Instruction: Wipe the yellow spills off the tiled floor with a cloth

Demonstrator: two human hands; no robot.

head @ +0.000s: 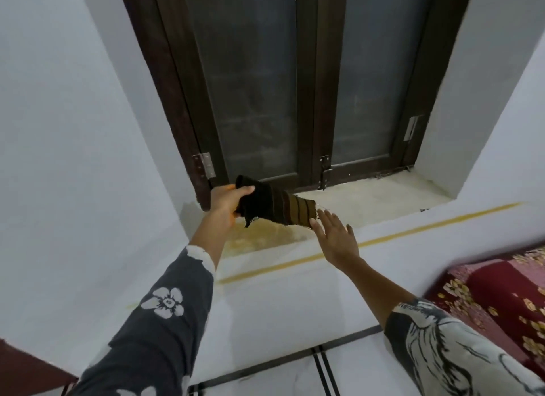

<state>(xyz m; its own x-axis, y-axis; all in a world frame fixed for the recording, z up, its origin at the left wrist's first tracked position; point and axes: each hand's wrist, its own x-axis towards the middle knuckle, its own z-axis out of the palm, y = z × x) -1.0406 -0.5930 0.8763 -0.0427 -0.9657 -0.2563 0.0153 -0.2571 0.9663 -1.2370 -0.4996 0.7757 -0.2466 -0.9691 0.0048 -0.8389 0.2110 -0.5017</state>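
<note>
My left hand [228,202] grips one end of a dark cloth [277,208] with brown stripes, holding it in the air in front of a window sill. My right hand [334,233] is open with fingers spread, its fingertips just at the cloth's striped free end. Under the cloth a yellow stain [259,236] spreads over the sill's left part. A thin yellow line [413,230] runs along the wall below the sill. The tiled floor [280,375] shows at the bottom with dark grout lines; I see no yellow spill on it.
A dark wooden window [306,79] with two frosted panes and a metal latch [324,171] stands shut above the sill [383,195]. White walls flank it. A red floral bedspread [501,295] lies at the right; a brown furniture corner [26,366] sits bottom left.
</note>
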